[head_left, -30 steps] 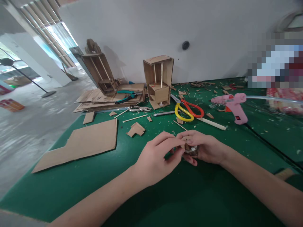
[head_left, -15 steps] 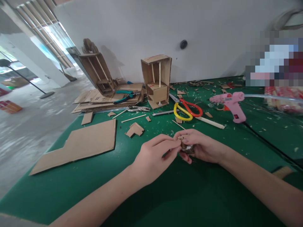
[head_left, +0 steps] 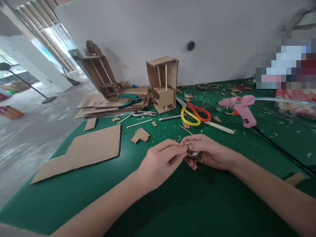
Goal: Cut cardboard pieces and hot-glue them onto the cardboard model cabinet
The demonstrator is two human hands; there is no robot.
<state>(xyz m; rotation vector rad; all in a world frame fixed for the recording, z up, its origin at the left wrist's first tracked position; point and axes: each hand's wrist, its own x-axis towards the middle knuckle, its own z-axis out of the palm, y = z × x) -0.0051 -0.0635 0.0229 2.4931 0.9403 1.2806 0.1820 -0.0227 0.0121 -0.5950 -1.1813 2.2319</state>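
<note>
Between my two hands is a small brown cardboard piece (head_left: 195, 155) with a whitish patch on it; the fingers cover much of it, so its full shape is hidden. My right hand (head_left: 209, 152) wraps round it from the right, thumb on top. From the left, my left hand (head_left: 163, 161) pinches at its edge with thumb and fingertips. Just beyond the hands lie scissors (head_left: 191, 120) with one yellow and one red handle, and a thin stick (head_left: 186, 130).
A pink glue gun (head_left: 243, 107) with a black cord stands right. Behind are an upright cardboard box frame (head_left: 170, 98), teal-handled pliers (head_left: 128, 101) on stacked cardboard, and a second frame (head_left: 98, 74). A large cardboard sheet (head_left: 91, 148) lies left on the green table (head_left: 192, 207).
Both hands stay closed on the small piece, turning it slightly and shifting a little left in view. The whole scene has moved slightly left with the camera.
</note>
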